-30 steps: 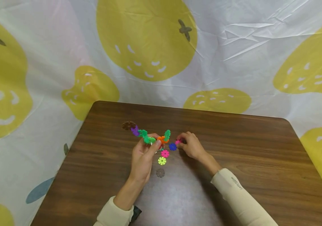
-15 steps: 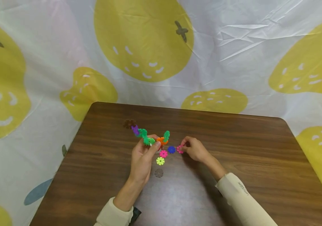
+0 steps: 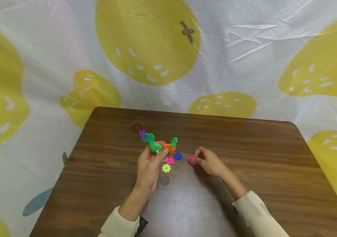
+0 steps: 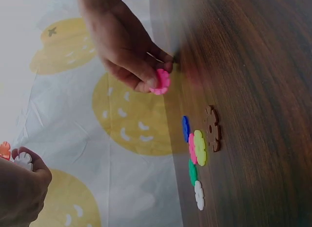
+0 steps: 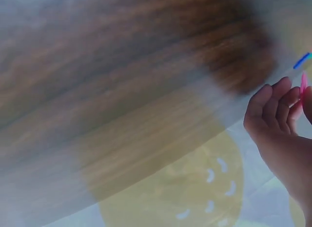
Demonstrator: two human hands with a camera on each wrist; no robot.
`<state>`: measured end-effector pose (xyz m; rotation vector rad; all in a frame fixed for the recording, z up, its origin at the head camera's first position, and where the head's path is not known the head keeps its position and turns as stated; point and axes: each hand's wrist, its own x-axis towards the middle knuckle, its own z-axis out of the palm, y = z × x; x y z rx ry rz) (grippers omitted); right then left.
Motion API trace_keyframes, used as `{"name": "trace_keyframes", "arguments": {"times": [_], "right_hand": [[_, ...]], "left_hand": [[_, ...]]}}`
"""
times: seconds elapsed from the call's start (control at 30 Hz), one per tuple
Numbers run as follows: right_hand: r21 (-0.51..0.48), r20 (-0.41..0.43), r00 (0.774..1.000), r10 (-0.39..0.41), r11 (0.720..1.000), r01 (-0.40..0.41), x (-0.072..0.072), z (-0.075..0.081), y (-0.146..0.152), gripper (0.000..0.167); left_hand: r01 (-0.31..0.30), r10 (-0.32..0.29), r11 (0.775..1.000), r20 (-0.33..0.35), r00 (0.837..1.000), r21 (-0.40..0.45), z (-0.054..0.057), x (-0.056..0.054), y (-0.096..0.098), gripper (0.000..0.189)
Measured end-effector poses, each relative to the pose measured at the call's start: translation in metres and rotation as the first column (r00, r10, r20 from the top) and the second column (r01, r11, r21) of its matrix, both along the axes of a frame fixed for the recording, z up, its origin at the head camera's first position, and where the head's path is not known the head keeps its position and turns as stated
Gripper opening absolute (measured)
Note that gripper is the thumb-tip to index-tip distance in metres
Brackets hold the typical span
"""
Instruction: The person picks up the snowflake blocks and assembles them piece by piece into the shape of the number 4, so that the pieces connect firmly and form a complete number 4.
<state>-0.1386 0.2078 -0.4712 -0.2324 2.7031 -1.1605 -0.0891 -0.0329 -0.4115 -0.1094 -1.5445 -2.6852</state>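
Note:
My left hand (image 3: 148, 169) grips a chain of slotted plastic snowflake discs. Green discs (image 3: 156, 147) and an orange disc (image 3: 169, 147) show beside the thumb. A purple disc (image 3: 142, 133) and a brown disc (image 3: 137, 126) form the chain's far left end. In the left wrist view, a white disc (image 4: 23, 160) shows at my left fingers. My right hand (image 3: 212, 163) pinches a pink snowflake disc (image 3: 192, 160) between thumb and fingers, right of the left hand. The left wrist view shows that pink disc (image 4: 161, 82) from the side.
Loose discs lie on the wooden table (image 3: 263, 164) near the left hand: blue (image 3: 178, 156), pink (image 3: 169, 160), yellow (image 3: 166, 168) and brown (image 3: 164, 180). A green disc (image 4: 193, 172) and a white disc (image 4: 199, 195) lie there too. Behind hangs a fruit-patterned cloth (image 3: 230, 65).
My right hand has moved right and nearer to me with the pink disc, away from the blue one. The left hand stays nearly still, its chain's brown end shifting slightly up and right.

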Motion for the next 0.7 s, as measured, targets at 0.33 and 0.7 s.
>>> {"name": "trace_keyframes", "arguments": {"times": [0.33,0.7], "right_hand": [[-0.118,-0.085,0.994,-0.066,0.991,0.056,0.02,0.033,-0.004,0.013],[-0.1,-0.35,0.934,-0.07,0.994,0.037,0.04,0.081,-0.02,0.012]], "left_hand": [[0.013,-0.013,1.0,-0.02,1.0,-0.002,0.001,0.0,0.0,0.02],[0.0,0.0,0.999,-0.001,1.0,-0.035,-0.003,0.0,0.002,0.021]]}}
